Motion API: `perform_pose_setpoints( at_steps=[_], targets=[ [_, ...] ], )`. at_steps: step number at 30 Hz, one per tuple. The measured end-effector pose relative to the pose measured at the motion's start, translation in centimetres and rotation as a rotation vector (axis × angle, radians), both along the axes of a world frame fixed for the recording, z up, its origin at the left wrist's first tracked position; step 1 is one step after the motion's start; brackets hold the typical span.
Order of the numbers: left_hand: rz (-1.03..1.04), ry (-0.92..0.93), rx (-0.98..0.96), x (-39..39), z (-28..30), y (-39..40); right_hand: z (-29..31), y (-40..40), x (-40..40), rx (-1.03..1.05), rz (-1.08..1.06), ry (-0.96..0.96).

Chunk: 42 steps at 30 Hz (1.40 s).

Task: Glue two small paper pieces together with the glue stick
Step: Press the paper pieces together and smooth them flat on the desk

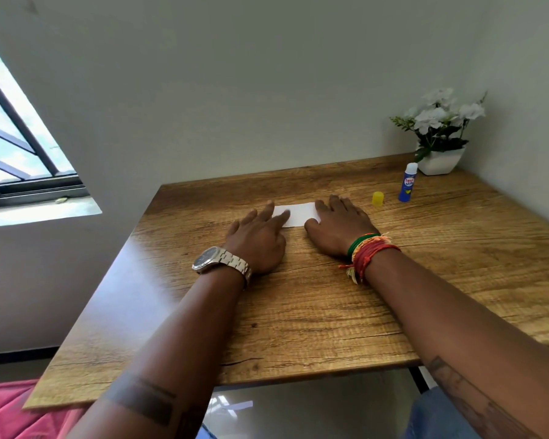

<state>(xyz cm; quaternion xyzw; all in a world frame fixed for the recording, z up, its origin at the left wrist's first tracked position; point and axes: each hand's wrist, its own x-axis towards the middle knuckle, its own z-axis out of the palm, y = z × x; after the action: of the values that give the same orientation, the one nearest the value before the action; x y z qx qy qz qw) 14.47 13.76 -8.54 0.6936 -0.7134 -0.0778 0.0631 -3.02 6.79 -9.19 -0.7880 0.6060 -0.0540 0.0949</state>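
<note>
A white paper (298, 213) lies flat on the wooden table (298, 312); whether it is one piece or two stacked I cannot tell. My left hand (257, 239), with a metal watch on its wrist, rests palm down with its fingertips on the paper's left end. My right hand (338, 224), with coloured thread bands on its wrist, lies flat with fingers and thumb on the paper's right end. The blue glue stick (408, 182) stands upright and uncapped at the right rear. Its yellow cap (378, 198) sits on the table to its left.
A white pot of white flowers (439, 134) stands in the back right corner against the wall. A window (16, 137) is at the left. The table's near edge runs below my forearms.
</note>
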Motion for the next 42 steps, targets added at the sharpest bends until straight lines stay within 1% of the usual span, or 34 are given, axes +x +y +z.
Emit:
perform_pose_setpoints(
  at_steps=[4,6,10,13,15,19,23,27,30,32,36,42],
  targets=[
    [-0.027,-0.022,0.104,0.3,-0.1,0.6,0.1,-0.1,-0.1,-0.024,-0.012,-0.043],
    [-0.024,-0.030,0.117,0.1,0.0,0.7,0.2,-0.1,0.3,-0.027,-0.048,-0.083],
    [-0.019,-0.026,0.133,0.2,0.1,0.7,0.5,0.0,1.1,-0.030,-0.100,-0.085],
    [-0.005,-0.032,0.143,0.1,0.1,0.6,0.9,-0.6,0.5,-0.010,-0.105,-0.195],
    [0.008,-0.032,0.142,-0.2,0.2,0.7,1.1,-0.9,0.0,-0.005,-0.106,-0.241],
    [0.015,-0.020,0.135,-0.3,0.4,0.9,1.3,-1.3,-0.9,-0.035,-0.172,-0.308],
    [0.016,-0.014,0.134,-0.4,0.4,0.9,0.8,-1.3,-1.4,-0.072,-0.143,-0.288],
    [0.031,-0.004,0.104,-0.6,0.2,0.8,0.6,-0.6,-1.6,-0.167,0.014,-0.280],
    [0.034,-0.009,0.100,-0.6,0.2,0.6,0.0,0.0,-1.0,-0.127,0.158,-0.061],
    [0.040,-0.005,0.099,-0.6,0.1,0.6,-0.3,0.0,-0.7,-0.088,0.139,-0.005],
    [0.052,-0.005,0.082,-0.8,0.1,0.7,-0.1,-0.1,-0.7,-0.071,0.018,-0.013],
    [0.054,-0.011,0.096,-0.9,0.3,0.6,-0.2,0.0,-0.4,-0.001,-0.061,0.019]
  ],
)
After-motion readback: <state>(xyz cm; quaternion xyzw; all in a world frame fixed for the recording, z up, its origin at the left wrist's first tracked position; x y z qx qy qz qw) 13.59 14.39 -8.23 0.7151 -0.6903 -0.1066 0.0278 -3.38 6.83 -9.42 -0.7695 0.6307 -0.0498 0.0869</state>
